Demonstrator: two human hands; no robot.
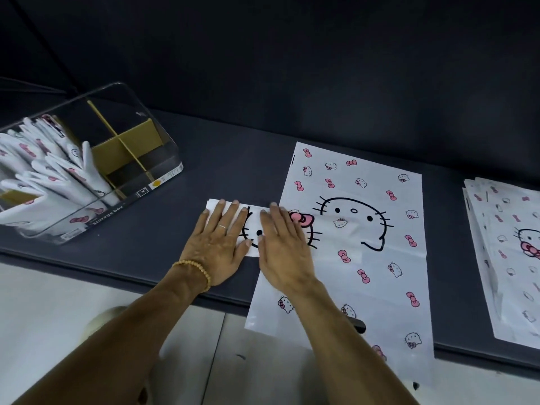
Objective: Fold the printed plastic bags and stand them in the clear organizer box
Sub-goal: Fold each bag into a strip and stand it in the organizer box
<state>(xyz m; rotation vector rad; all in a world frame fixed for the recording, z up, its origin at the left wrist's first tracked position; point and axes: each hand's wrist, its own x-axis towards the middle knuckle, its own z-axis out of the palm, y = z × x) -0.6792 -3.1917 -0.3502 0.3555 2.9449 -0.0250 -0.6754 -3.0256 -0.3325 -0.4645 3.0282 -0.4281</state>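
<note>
A folded white plastic bag [253,226] printed with a cat face and pink bow lies on the dark table [233,159]. My left hand [217,244] and my right hand [282,247] both press flat on it, fingers spread. Just right of it, a flat unfolded printed bag [365,244] lies spread, its lower end hanging over the table's front edge. The clear organizer box [163,159] stands at the far left with cardboard dividers; several folded bags [52,176] stand in its left compartments.
A stack of flat printed bags [508,252] lies at the right edge of the table. A dark wall rises behind the table. A pale floor shows below the table's front edge.
</note>
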